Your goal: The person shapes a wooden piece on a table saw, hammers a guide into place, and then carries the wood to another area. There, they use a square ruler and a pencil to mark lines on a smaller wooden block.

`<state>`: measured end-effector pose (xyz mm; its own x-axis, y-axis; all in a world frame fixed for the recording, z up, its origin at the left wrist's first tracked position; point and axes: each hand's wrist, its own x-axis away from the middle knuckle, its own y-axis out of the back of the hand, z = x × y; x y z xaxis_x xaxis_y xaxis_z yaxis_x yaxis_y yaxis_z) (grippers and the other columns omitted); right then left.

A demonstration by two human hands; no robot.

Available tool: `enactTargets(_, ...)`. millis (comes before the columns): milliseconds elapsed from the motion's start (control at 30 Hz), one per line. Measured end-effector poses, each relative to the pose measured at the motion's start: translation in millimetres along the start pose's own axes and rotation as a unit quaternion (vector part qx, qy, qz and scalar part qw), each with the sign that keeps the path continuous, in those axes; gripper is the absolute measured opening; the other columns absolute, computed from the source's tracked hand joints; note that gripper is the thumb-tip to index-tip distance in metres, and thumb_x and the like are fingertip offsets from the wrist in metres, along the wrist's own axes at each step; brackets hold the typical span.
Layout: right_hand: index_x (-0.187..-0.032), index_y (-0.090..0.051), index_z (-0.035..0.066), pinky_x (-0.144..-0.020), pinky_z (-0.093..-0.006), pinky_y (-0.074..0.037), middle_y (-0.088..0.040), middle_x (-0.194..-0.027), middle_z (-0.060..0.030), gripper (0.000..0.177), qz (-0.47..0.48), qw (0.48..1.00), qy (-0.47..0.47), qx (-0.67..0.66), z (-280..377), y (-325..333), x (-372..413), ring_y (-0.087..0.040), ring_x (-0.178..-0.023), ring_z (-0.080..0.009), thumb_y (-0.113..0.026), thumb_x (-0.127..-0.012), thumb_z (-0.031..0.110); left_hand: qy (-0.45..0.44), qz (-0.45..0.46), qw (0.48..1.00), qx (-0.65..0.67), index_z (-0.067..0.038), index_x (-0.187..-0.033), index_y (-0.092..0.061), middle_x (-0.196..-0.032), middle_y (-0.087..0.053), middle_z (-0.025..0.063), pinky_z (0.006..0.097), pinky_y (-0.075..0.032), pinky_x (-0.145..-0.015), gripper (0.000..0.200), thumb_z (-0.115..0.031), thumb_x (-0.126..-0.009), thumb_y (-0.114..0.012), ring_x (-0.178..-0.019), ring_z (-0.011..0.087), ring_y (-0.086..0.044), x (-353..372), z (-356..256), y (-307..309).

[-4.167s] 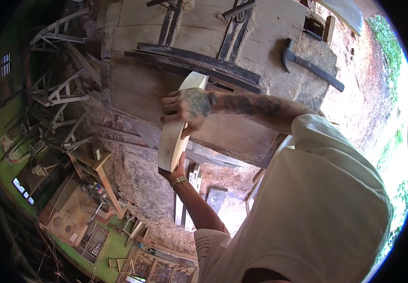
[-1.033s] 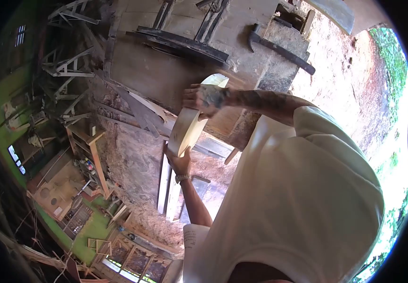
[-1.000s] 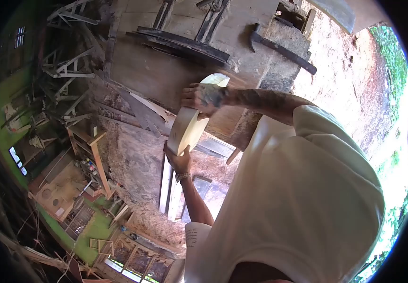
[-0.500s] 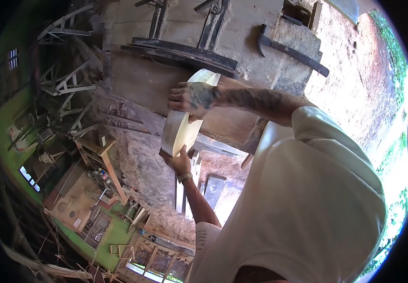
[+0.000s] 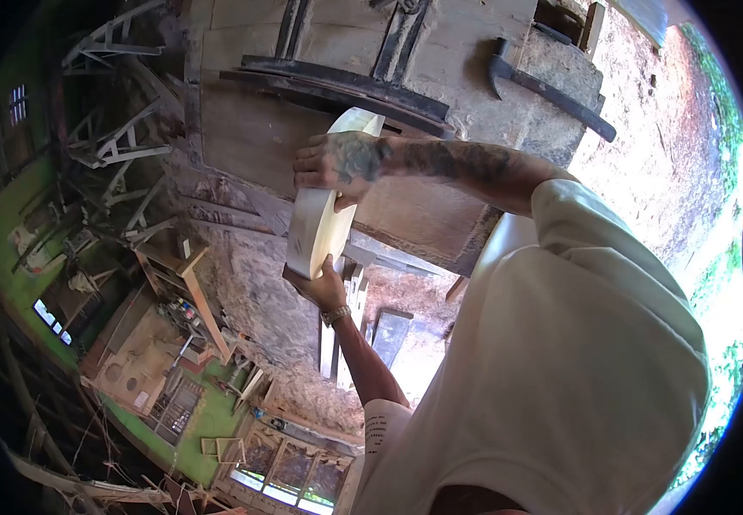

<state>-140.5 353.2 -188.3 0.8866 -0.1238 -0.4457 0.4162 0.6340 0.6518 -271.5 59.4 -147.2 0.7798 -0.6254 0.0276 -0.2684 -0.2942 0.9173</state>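
A curved, pale wooden piece (image 5: 310, 225) lies slantwise over the wooden work table (image 5: 243, 129), its upper end close to the long dark bar (image 5: 346, 83). My right hand (image 5: 337, 167), on the tattooed arm, grips the piece across its upper half, fingers over the outer side and thumb on the inner face. Around the lower end is my left hand (image 5: 320, 287), with a wristwatch above it and its thumb on the inner face. The palm sides of both hands are hidden.
A dark curved metal tool (image 5: 552, 96) lies at the table's upper right. Wooden boards (image 5: 390, 335) stand below the table. Timber frames (image 5: 127, 137) are piled on the left, and a wooden stand (image 5: 191, 287) is at the lower left.
Both hands and the curved piece have moved left along the dark bar and slightly up in view. The view has shifted a little. Both hands keep their hold.
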Motion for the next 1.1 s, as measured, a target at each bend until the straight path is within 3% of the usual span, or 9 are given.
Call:
enactTargets(467,-0.108,-0.057,0.005,-0.095,-0.0478,-0.049,-0.062,-0.106,-0.0120,0.069,-0.031,0.999,0.019,-0.021,-13.0,-4.7,-12.3,-0.061,-0.109,-0.0334,-0.090,-0.058,0.039,0.033,-0.016,0.999,-0.018,0.005,-0.137,-0.040,-0.131,-0.055,0.0271,0.0568,-0.049,-0.104,0.083,0.000,-0.069,-0.088,-0.120,0.0452,-0.057,-14.2,-4.4,-2.3)
enactTargets(600,-0.107,-0.057,0.005,-0.095,-0.0475,-0.049,-0.062,-0.106,-0.0108,0.069,-0.035,0.999,0.028,-0.026,-17.1,-5.7,-17.3,-0.061,-0.110,-0.0323,-0.091,-0.058,0.040,0.009,-0.036,0.999,-0.005,0.004,-0.132,-0.044,-0.123,-0.056,0.0240,0.0578,-0.046,-0.101,0.078,-0.005,-0.069,-0.089,-0.115,0.0444,-0.056,-19.4,4.2,-5.2)
enactTargets(800,-0.110,-0.057,0.006,-0.095,-0.0476,-0.049,-0.061,-0.108,-0.0093,0.070,-0.031,0.998,0.031,-0.036,-24.5,-12.9,-23.1,-0.059,-0.114,-0.0315,-0.091,-0.060,0.040,0.001,-0.035,0.999,0.000,0.004,-0.137,-0.039,-0.130,-0.055,0.0271,0.0565,-0.051,-0.104,0.083,0.002,-0.069,-0.086,-0.119,0.0446,-0.058,-27.7,17.7,-9.8)
enactTargets(1000,-0.116,-0.058,0.006,-0.092,-0.0469,-0.050,-0.062,-0.106,-0.0095,0.072,-0.035,0.998,0.044,-0.018,-30.4,-16.9,-27.8,-0.060,-0.111,-0.0301,-0.089,-0.061,0.040,-0.002,-0.046,0.999,-0.028,0.004,-0.136,-0.040,-0.129,-0.056,0.0260,0.0572,-0.051,-0.104,0.081,0.001,-0.069,-0.086,-0.119,0.0444,-0.058,-32.7,5.9,-8.1)
enactTargets(1100,-0.115,-0.056,0.007,-0.094,-0.0476,-0.049,-0.061,-0.109,-0.0090,0.072,-0.027,0.999,0.044,-0.013,-31.9,-17.2,-30.5,-0.059,-0.114,-0.0299,-0.088,-0.063,0.045,-0.022,-0.081,0.997,0.002,0.005,-0.127,-0.047,-0.116,-0.060,0.0234,0.0567,-0.048,-0.096,0.076,-0.006,-0.067,-0.091,-0.108,0.0446,-0.059,-35.8,13.9,-13.1)
